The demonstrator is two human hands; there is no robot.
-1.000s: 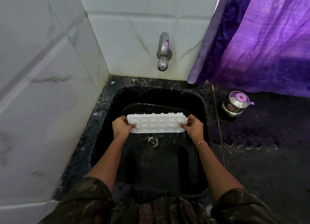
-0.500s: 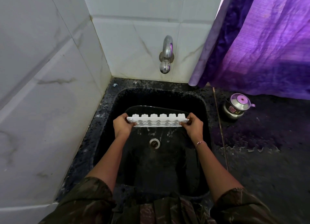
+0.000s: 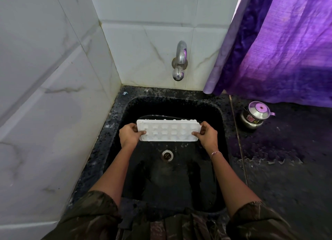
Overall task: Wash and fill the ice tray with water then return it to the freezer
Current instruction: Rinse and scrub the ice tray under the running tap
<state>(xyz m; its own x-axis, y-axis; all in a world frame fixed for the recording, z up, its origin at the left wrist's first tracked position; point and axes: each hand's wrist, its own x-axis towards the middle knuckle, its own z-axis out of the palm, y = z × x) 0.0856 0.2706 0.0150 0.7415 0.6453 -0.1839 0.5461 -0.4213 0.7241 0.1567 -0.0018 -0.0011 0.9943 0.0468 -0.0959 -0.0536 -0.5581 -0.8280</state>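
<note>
Left hand (image 3: 128, 136) and right hand (image 3: 208, 136) clamp the tray (image 3: 168, 130) ends below the tap (image 3: 179, 63) — no water running; I reckon filling and freezer remain.

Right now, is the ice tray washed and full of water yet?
Not yet. The left hand and right hand hold the white ice tray over the black sink. No water runs from the tap, and I can't tell if it's washed. Filling and the freezer are left.
</note>
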